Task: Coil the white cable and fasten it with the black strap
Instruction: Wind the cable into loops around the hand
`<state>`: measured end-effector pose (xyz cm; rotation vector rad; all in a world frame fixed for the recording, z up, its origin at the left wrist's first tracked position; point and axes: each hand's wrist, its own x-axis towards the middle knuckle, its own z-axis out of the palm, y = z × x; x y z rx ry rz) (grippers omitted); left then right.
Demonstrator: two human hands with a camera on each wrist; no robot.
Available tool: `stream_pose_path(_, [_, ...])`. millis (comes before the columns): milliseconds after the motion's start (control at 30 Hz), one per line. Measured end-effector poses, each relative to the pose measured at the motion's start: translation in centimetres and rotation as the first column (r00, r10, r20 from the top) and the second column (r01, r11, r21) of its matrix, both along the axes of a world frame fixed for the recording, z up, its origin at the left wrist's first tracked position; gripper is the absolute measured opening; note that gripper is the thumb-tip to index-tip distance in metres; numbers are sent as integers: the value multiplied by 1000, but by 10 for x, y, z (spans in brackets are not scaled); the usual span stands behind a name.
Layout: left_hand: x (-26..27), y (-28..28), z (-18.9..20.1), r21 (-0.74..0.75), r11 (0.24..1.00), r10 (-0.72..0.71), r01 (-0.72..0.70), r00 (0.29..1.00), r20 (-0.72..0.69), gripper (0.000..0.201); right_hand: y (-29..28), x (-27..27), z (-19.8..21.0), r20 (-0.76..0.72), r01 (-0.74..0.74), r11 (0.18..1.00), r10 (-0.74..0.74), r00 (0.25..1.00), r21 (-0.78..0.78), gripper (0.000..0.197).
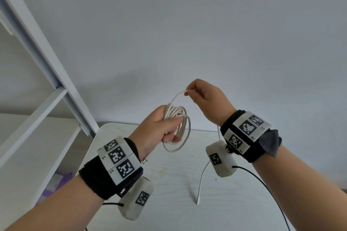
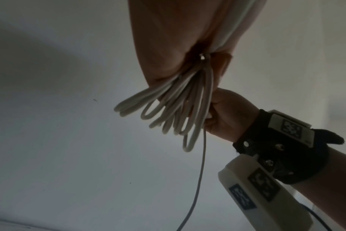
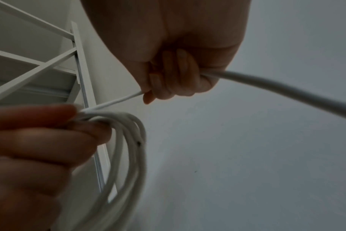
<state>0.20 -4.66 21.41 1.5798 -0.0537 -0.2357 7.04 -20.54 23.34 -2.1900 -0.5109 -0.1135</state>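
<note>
White cable [image 1: 177, 127] loops sit bunched in the curled fingers of the left hand [image 1: 159, 129], while the right hand [image 1: 208, 99] pinches the next turn just above. Loose tail dangles to the table [image 1: 169, 184]; a slack grip could let the coils spring apart. No black strap in view.

- One white cable [image 1: 177, 127], several loops of it bunched in my grip (they overlap too much for me to count) and one loose tail running down to the table [image 1: 169, 184].
- Two hands of mine: my left hand [image 1: 159, 129] and my right hand [image 1: 206, 97].
- Two black wristbands, one on each wrist, each with three square marker tags along the top.
- Two white camera housings, one under each wrist.
- One white shelf frame [image 1: 47, 65].
</note>
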Motion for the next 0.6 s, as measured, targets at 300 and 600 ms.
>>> stream_pose_path(300, [-1,7,6,-64,997,-54,54,998,-12,10,-9,12,-6,-49,125,991,-123,991,50,13])
stream_pose_path(600, [1,10,7,-144,988,-64,52,995,-81,31,-11,-4,-14,-395,-294,949,315,863,114,61])
